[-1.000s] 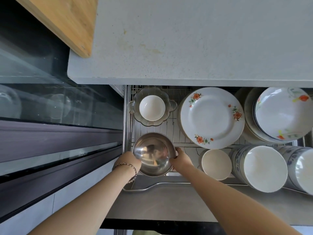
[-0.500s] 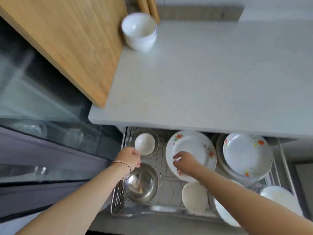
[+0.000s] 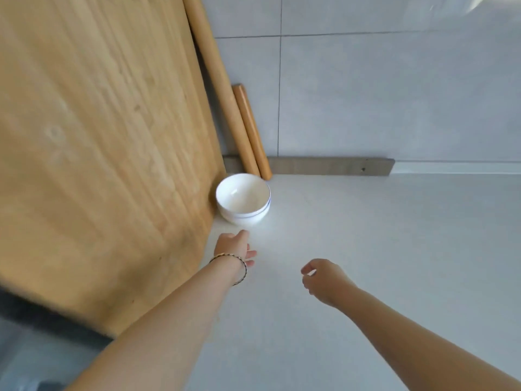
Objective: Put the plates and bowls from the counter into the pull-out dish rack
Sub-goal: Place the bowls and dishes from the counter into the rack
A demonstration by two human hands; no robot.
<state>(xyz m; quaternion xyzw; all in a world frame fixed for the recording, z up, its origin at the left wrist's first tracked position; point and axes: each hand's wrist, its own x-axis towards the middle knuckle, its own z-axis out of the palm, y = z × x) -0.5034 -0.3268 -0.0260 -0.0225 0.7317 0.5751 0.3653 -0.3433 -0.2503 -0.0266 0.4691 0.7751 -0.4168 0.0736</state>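
A small stack of white bowls [image 3: 243, 198] with a thin blue line near the rim stands on the pale counter [image 3: 394, 249], close to the back wall. My left hand [image 3: 234, 246], a bracelet on its wrist, is stretched over the counter just short of the bowls, fingers apart and empty. My right hand [image 3: 324, 279] hovers lower and to the right, fingers loosely curled, holding nothing. The pull-out dish rack is out of view.
A large wooden cutting board [image 3: 98, 150] lies on the left, touching the bowls' side. Two wooden rolling pins [image 3: 245, 128] lean against the tiled wall behind the bowls. A grey strip [image 3: 329, 165] runs along the wall's base.
My view swung up from the dish rack to the counter. Both hands let go of the steel bowl left in the rack and moved up toward the white bowls.
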